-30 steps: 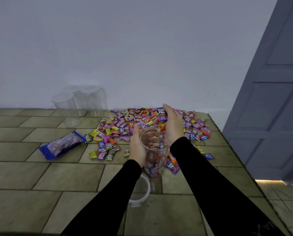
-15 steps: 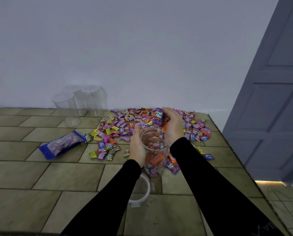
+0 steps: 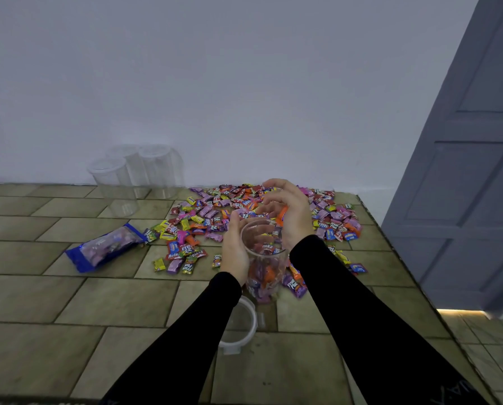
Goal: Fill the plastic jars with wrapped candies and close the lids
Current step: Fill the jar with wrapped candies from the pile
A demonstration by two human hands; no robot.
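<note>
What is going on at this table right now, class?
A person is filling a clear jar with wrapped candies. The left hand holds the jar upright; it is partly full. The right hand is cupped just above its mouth, holding an orange candy. The candy pile lies behind, a lid lies in front, and three empty lidded jars stand by the wall beside a blue bag.
</note>
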